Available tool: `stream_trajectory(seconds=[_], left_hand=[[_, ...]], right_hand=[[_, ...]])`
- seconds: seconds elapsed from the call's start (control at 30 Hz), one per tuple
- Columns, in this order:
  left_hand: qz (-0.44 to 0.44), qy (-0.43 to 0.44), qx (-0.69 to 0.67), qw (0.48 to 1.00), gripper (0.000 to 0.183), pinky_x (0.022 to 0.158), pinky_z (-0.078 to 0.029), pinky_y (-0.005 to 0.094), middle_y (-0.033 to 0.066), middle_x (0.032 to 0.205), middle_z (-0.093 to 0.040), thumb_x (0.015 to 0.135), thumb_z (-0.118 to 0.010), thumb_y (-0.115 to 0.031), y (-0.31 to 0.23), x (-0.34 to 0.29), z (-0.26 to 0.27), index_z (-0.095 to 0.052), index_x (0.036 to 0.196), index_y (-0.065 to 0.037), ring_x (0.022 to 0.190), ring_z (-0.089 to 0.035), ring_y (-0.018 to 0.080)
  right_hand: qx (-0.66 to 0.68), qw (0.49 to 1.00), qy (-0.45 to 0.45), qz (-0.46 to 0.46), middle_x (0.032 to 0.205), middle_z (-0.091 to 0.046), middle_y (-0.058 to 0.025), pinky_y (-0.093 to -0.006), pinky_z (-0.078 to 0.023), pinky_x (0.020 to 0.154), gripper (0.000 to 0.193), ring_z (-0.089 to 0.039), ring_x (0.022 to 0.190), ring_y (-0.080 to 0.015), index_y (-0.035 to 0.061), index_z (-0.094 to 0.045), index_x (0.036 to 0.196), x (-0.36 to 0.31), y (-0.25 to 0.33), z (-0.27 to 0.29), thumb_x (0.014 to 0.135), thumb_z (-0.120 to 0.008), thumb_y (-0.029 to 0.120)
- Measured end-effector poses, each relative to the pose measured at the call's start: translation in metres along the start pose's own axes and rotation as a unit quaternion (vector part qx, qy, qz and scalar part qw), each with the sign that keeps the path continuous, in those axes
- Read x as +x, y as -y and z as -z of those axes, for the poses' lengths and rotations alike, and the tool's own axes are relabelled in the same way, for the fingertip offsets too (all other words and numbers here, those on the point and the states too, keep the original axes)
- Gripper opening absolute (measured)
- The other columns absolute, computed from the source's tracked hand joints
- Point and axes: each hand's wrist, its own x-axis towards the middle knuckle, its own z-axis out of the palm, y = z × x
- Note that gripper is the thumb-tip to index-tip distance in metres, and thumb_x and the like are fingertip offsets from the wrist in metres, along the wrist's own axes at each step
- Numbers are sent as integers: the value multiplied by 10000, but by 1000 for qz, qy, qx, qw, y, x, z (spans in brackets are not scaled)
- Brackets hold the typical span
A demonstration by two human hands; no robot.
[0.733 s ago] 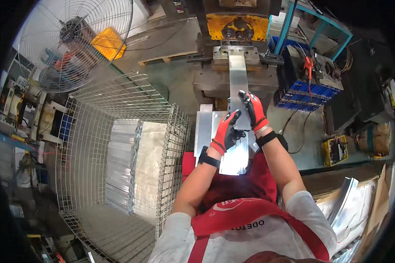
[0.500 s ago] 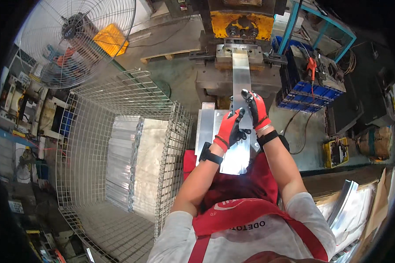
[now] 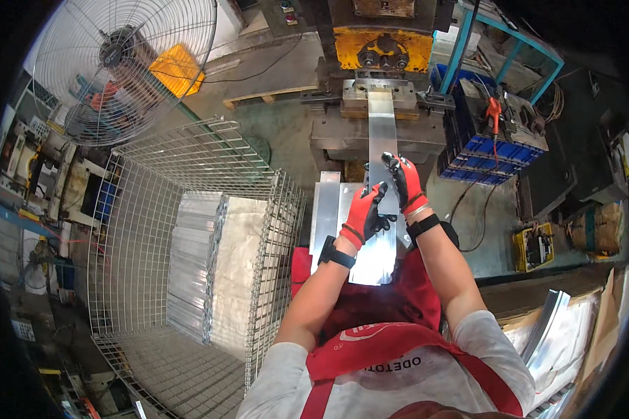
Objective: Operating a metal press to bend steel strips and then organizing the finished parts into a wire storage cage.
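Observation:
A long flat metal strip (image 3: pixel 382 133) runs from the die block (image 3: pixel 356 94) of a press toward me, its far end at the die. My right hand (image 3: pixel 407 183), in a red and black glove, grips the strip's right edge with the thumb on top. Nearer to me, my left hand (image 3: pixel 363 213), gloved alike, is closed at the strip's left edge; some of its fingers are partly hidden. Below the hands, more bright flat metal strips (image 3: pixel 374 262) lie over my lap. Other metal strips (image 3: pixel 326 202) lie just left of my left hand.
The press (image 3: pixel 382 49) has a yellow front. A wire cage (image 3: pixel 276 237) with stacked metal strips stands at left, a large fan (image 3: pixel 122 49) behind it. Blue crates (image 3: pixel 479 167) with tools on top stand at right, near a small yellow basket (image 3: pixel 534 248).
The whole view has shifted slightly, and the press and strip appear a little lower. Both hands keep nearly the same hold on the strip.

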Motion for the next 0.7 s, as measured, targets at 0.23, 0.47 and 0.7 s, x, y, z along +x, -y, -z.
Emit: stream_trajectory(seconds=[0.23,0.47,0.7], left_hand=[[24,-9,11,1000,189,334,-430,245,-17,635,-447,823,-534,-290,-8,-6,-10,-461,762,-127,446,-535,153],[33,-6,12,999,183,333,-432,255,-18,678,-424,816,-543,-290,-12,-10,-12,-449,781,-137,452,-539,174],[40,-20,13,999,207,322,-419,262,-1,707,-452,799,-563,-309,-14,-12,-13,-472,838,-127,474,-552,200]], right_hand=[[-19,999,36,6,809,-597,-10,-228,-415,674,176,-539,756,-87,-2,-611,862,6,-13,13,804,-555,154],[11,1000,14,4,767,-581,15,-217,-395,635,174,-499,707,-59,8,-615,833,3,-10,7,796,-569,171],[-54,995,-18,80,743,-568,30,-204,-380,613,185,-491,690,-55,12,-614,797,-4,-3,-3,790,-578,194]])
